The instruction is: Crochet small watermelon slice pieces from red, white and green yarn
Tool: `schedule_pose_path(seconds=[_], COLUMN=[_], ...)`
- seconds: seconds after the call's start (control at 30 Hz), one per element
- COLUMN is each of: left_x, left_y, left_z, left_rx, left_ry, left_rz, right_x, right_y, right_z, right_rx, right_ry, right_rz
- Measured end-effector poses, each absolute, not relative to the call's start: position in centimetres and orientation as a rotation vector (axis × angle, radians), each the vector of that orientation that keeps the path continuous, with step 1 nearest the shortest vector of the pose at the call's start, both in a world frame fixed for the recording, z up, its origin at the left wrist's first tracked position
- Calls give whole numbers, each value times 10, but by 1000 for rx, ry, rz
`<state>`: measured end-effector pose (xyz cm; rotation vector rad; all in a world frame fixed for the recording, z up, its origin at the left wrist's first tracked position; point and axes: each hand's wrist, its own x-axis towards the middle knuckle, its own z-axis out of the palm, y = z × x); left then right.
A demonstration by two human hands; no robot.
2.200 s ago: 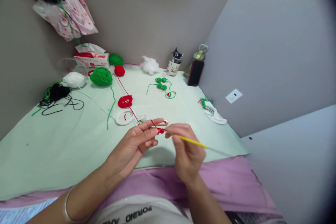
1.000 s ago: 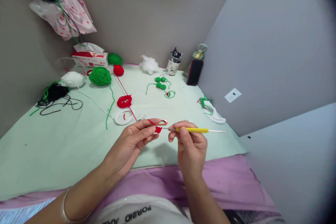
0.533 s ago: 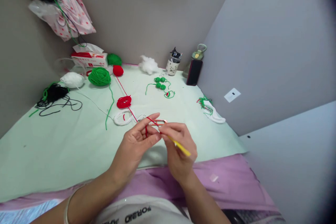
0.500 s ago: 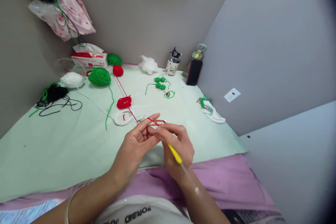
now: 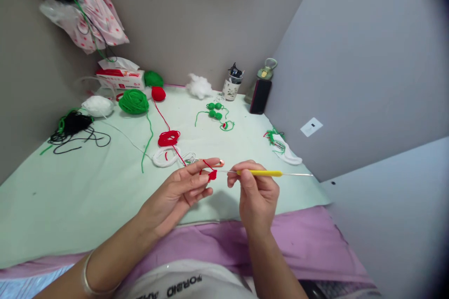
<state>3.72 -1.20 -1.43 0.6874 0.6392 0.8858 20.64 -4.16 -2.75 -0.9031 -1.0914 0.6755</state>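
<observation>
My left hand [image 5: 178, 189] pinches a small red crochet piece [image 5: 212, 175] between thumb and fingers, with red yarn [image 5: 178, 154] running over the forefinger back to a loose red coil [image 5: 168, 138]. My right hand [image 5: 256, 191] grips a crochet hook by its yellow handle [image 5: 259, 173], held level; its metal tip points left into the red piece. Both hands hover above the near edge of the pale green table cover [image 5: 70, 187].
Green yarn ball [image 5: 133, 101], red ball [image 5: 158, 94], white yarn [image 5: 97, 105], black cord tangle [image 5: 75, 126] lie far left. A white ring [image 5: 164, 156], green crochet balls [image 5: 215, 111], stuffing [image 5: 199, 86], jar [image 5: 232, 88], phone [image 5: 260, 96], tissue box [image 5: 119, 79] stand around.
The right hand had tilted the hook downward against the left fingers; it has now drawn back right with the hook level again. The red coil shifted slightly.
</observation>
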Motion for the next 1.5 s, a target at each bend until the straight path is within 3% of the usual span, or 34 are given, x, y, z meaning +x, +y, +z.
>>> schedule_pose_path(seconds=[0.13,0.3,0.57,1.03,1.5], left_x=[31,36,48,34,30], left_y=[-8,-13,-24,-10,-15], left_z=[-15,-14,-14,-20,-16], left_rx=[662,817,1090,963,1077], left_ry=[604,692,866,690,721], left_rz=[806,956,1110,963,1014], right_x=[210,207,190,193,196], right_y=[-40,-39,-46,-33,-32], right_z=[-22,-23,-31,-21,-11], right_rx=[-877,-827,-936,-807,-757], right_ry=[-1029,-1038,-1417,-793,-671], right_rz=[739,859,420,1271,1266])
